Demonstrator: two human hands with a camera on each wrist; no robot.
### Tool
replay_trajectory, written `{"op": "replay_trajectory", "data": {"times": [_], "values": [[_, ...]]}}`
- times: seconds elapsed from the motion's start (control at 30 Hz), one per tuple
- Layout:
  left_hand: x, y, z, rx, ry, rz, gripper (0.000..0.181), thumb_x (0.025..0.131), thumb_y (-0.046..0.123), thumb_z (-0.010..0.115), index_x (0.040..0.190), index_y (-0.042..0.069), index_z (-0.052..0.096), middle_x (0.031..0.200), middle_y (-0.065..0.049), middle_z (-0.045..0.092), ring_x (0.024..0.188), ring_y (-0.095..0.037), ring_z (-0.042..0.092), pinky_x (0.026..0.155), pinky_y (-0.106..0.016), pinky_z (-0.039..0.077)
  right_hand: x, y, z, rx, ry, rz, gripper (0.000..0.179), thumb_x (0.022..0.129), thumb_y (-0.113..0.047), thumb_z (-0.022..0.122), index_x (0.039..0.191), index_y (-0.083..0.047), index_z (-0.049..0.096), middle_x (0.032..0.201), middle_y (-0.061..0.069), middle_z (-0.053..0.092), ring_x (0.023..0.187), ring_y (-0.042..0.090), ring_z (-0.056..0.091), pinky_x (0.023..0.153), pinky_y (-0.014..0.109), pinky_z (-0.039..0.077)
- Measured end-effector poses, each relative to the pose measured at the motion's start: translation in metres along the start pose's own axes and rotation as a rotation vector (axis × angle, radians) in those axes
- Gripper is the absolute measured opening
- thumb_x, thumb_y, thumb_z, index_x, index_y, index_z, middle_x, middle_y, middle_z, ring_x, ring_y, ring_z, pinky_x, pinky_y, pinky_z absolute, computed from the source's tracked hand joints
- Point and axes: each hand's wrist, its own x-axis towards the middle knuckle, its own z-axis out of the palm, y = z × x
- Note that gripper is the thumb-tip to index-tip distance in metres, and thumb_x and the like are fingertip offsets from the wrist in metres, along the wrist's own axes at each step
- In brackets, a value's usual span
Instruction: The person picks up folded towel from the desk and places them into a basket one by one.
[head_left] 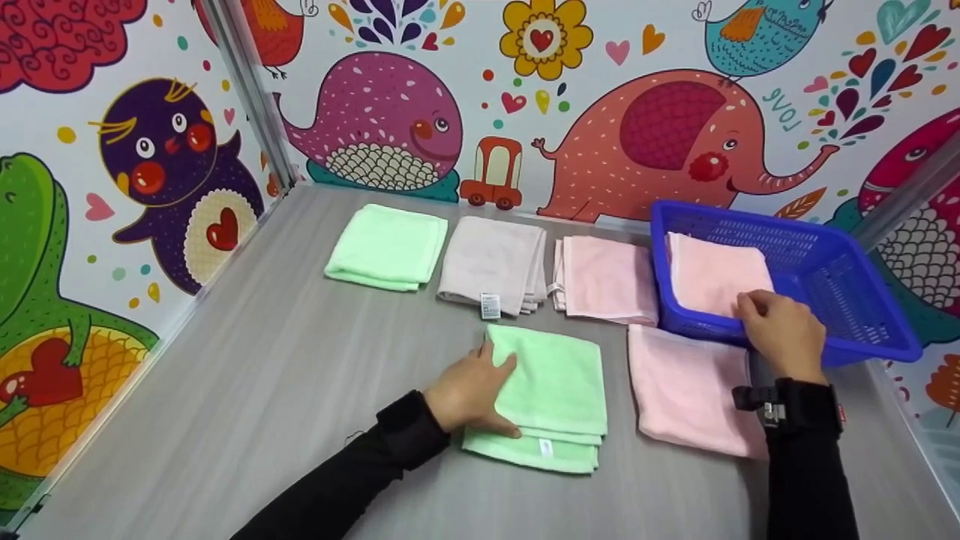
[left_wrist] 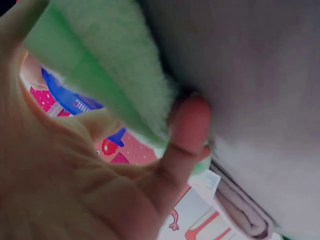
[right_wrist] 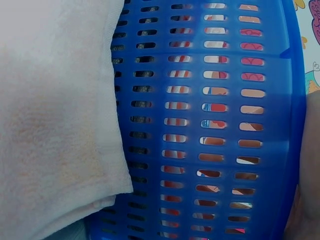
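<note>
My left hand [head_left: 469, 390] rests with spread fingers over the left edge of a folded green towel [head_left: 551, 382], which has a small white label at its near side. In the left wrist view, a fingertip [left_wrist: 192, 120] meets the tabletop right beside the towel's edge. My right hand [head_left: 784, 334] reaches over the near rim of a blue plastic basket [head_left: 847, 300]. Its curled fingers pinch the near right part of a folded pink towel [head_left: 716, 270] inside; the fingertips are partly hidden. Another folded pink towel [head_left: 686, 390] lies on the table, left of my right wrist.
Along the back lie a folded green towel [head_left: 390, 247], a grey towel [head_left: 491, 262] with a label, and a pink towel [head_left: 607, 277] against the basket's left side. Walls with cartoon animals [head_left: 390, 112] border the grey table [head_left: 300, 397].
</note>
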Motion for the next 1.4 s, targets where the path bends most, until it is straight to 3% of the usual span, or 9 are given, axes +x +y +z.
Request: {"op": "replay_trajectory", "data": {"times": [0.17,0.37,0.57,0.67,0.83,0.93,1.13,1.3,1.4], "values": [[0.000,-0.003,-0.001,-0.073,0.001,0.009,0.112,0.076,0.071,0.079,0.159,0.008,0.040,0.157,-0.039,0.033,0.133,-0.045,0.054,0.109,-0.047,0.050,-0.006,-0.006,-0.002,0.012,0.068,-0.038,0.045,0.107,-0.035,0.050,0.124,0.000,0.072,0.111,0.027,0.074,0.105,0.053,0.065,0.086,0.066,0.043],[0.002,-0.013,-0.004,-0.200,0.020,0.009,0.063,0.104,0.055,0.053,0.152,0.014,0.053,0.158,-0.042,0.030,0.137,-0.051,0.050,0.114,-0.053,0.044,-0.008,-0.038,0.004,0.038,0.232,-0.130,0.034,0.100,-0.022,0.062,0.124,-0.001,0.072,0.110,0.025,0.075,0.103,0.049,0.063,0.086,0.063,0.043],[0.007,-0.022,-0.002,-0.242,0.036,0.039,0.051,0.098,0.033,0.072,0.144,0.014,0.060,0.148,-0.040,0.040,0.111,-0.045,0.065,0.098,-0.050,0.055,-0.019,-0.090,0.023,0.175,0.467,-0.348,0.047,0.089,-0.009,0.072,0.135,-0.003,0.066,0.111,0.024,0.066,0.106,0.046,0.054,0.092,0.059,0.041],[0.010,-0.025,-0.001,-0.319,0.056,0.028,0.050,0.093,0.030,0.079,0.138,0.016,0.061,0.139,-0.031,0.048,0.102,-0.037,0.064,0.092,-0.048,0.055,-0.031,-0.119,0.038,0.231,0.341,-0.479,0.051,0.088,-0.008,0.075,0.137,-0.005,0.064,0.107,0.021,0.066,0.097,0.039,0.061,0.084,0.053,0.051],[0.014,-0.032,0.000,-0.415,0.071,0.021,0.059,0.086,0.027,0.086,0.137,0.018,0.058,0.138,-0.024,0.052,0.120,-0.037,0.059,0.104,-0.052,0.050,-0.055,-0.146,0.060,0.183,-0.229,-0.595,0.074,0.090,-0.022,0.080,0.155,-0.012,0.047,0.134,0.020,0.062,0.112,0.037,0.066,0.090,0.057,0.057],[0.015,-0.034,-0.001,-0.436,0.071,0.026,0.063,0.084,0.028,0.088,0.138,0.016,0.056,0.137,-0.024,0.054,0.123,-0.039,0.057,0.106,-0.054,0.049,-0.063,-0.148,0.071,0.142,-0.428,-0.564,0.087,0.088,-0.031,0.083,0.161,-0.014,0.039,0.150,0.023,0.051,0.129,0.043,0.058,0.103,0.061,0.050],[0.017,-0.036,-0.001,-0.436,0.071,0.048,0.071,0.083,0.028,0.088,0.144,0.016,0.053,0.143,-0.018,0.059,0.130,-0.038,0.057,0.110,-0.052,0.046,-0.062,-0.141,0.085,0.174,-0.477,-0.505,0.084,0.086,-0.037,0.085,0.155,-0.007,0.047,0.146,0.024,0.055,0.132,0.043,0.056,0.106,0.060,0.048],[0.019,-0.038,-0.001,-0.438,0.058,0.090,0.070,0.086,0.026,0.086,0.147,0.018,0.053,0.149,-0.011,0.059,0.135,-0.038,0.055,0.113,-0.053,0.043,-0.059,-0.141,0.091,0.225,-0.525,-0.508,0.058,0.086,-0.031,0.085,0.131,-0.003,0.065,0.120,0.009,0.070,0.111,0.027,0.065,0.099,0.050,0.052],[0.018,-0.038,-0.001,-0.431,0.051,0.106,0.061,0.087,0.024,0.086,0.139,0.019,0.055,0.142,-0.013,0.062,0.124,-0.036,0.061,0.106,-0.050,0.047,-0.059,-0.144,0.091,0.220,-0.522,-0.526,0.045,0.086,-0.028,0.084,0.121,-0.006,0.068,0.107,0.002,0.069,0.099,0.020,0.063,0.092,0.045,0.053]]}}
